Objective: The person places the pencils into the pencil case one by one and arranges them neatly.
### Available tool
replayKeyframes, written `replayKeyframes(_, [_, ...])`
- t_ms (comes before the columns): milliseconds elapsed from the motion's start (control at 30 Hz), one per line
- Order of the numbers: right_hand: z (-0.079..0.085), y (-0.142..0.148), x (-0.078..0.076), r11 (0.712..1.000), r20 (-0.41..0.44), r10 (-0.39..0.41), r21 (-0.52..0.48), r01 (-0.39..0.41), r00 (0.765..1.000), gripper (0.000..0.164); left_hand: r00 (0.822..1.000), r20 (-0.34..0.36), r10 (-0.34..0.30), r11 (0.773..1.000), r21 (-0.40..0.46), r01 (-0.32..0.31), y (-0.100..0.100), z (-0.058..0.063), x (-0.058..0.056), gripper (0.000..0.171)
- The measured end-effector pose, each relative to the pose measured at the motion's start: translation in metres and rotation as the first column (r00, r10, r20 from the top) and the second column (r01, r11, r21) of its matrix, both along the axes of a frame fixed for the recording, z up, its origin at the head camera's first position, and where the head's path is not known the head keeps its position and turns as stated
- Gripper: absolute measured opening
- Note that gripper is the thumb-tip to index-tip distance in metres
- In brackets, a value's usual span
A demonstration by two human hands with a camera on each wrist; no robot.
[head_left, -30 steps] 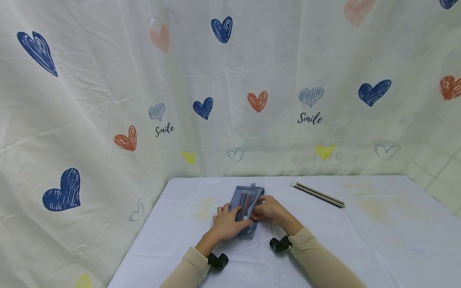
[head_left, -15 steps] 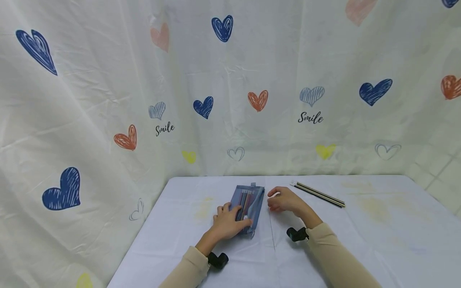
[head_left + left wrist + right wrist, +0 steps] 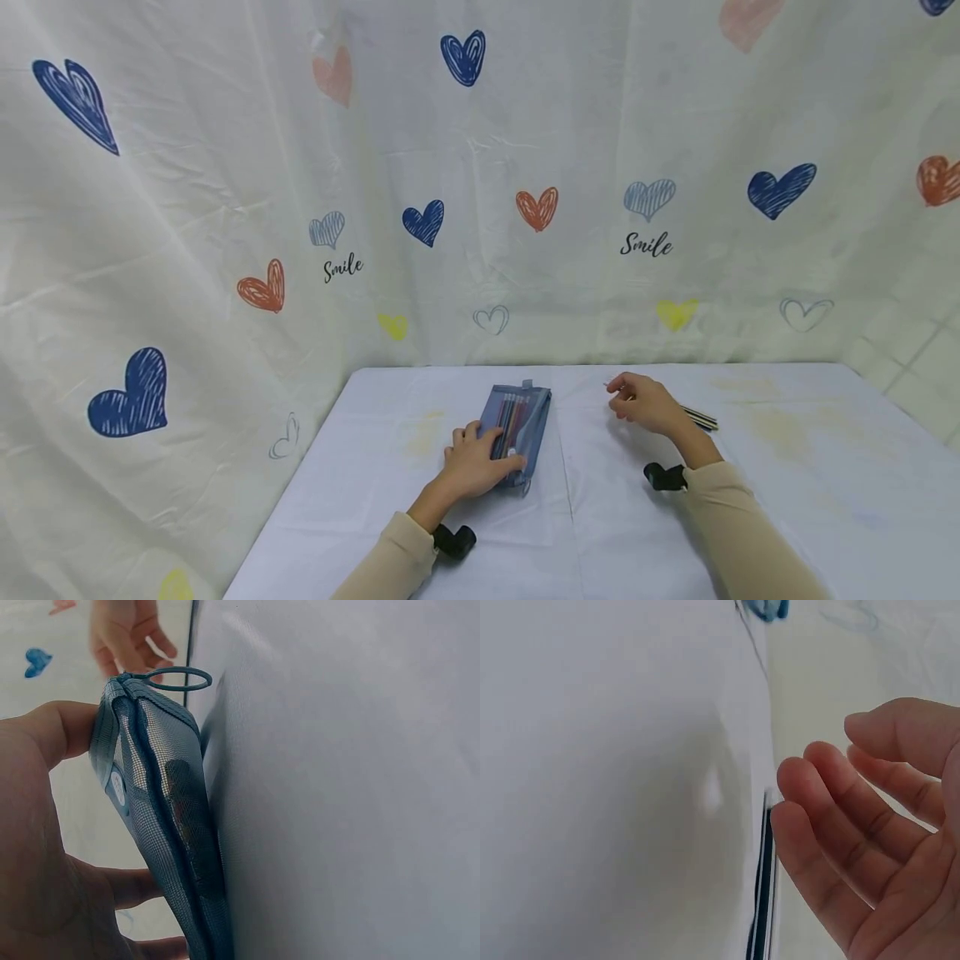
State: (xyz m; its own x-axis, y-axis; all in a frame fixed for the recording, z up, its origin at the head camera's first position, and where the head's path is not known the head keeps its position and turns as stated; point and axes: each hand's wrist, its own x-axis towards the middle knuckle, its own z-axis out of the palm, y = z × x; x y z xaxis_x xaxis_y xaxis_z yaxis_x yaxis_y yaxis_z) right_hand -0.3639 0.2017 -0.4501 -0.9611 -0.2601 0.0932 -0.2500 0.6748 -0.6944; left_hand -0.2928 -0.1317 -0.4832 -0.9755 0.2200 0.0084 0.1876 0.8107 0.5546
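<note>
A blue mesh pencil case [image 3: 534,425] lies on the table with several pencils [image 3: 512,412] showing inside it. My left hand [image 3: 474,465] rests across the case, its thumb near the ringed zip end and its fingers spread on the upper face. In the left wrist view, the zip pull ring [image 3: 180,678] sticks out from the case [image 3: 176,817]. My right hand [image 3: 648,404] hovers above several loose dark pencils [image 3: 701,418] on the right and hides most of their length. Its fingers [image 3: 832,825] are loosely bent with nothing between them.
A white cloth covers the table [image 3: 810,500]. Behind it hangs a pale curtain [image 3: 570,125] printed with hearts. Black cameras [image 3: 454,543] sit on the wrists.
My right hand has left the pencil case and moved right to above the loose pencils. The left hand and the case have stayed in place.
</note>
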Motion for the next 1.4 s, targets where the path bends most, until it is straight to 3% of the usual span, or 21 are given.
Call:
replayKeyframes(233, [-0.006, 0.035, -0.004, 0.982, -0.075, -0.086, 0.163, 0.097, 0.994, 0.026, 1.000, 0.008, 0.004, 1.000, -0.010, -0.004, 0.000, 0.001, 0.000, 0.081])
replayKeyframes(433, [-0.006, 0.055, -0.005, 0.969, -0.133, -0.108, 0.206, 0.134, 0.985, 0.025, 1.000, 0.014, 0.013, 1.000, -0.015, -0.013, 0.001, -0.001, -0.003, 0.080])
replayKeyframes(633, [-0.007, 0.067, -0.006, 0.964, -0.126, -0.118, 0.224, 0.144, 0.985, 0.026, 1.000, 0.005, 0.022, 1.000, -0.016, -0.022, 0.002, -0.006, -0.004, 0.079])
replayKeyframes(900, [-0.012, 0.074, -0.008, 0.953, -0.104, -0.133, 0.258, 0.156, 0.986, 0.024, 1.000, -0.002, 0.004, 1.000, -0.010, -0.004, 0.001, 0.001, 0.000, 0.081])
replayKeyframes(1400, [-0.012, 0.072, -0.005, 0.936, -0.098, -0.108, 0.324, 0.135, 0.989, 0.023, 1.000, 0.012, 0.004, 1.000, -0.018, -0.004, 0.001, 0.002, 0.000, 0.080])
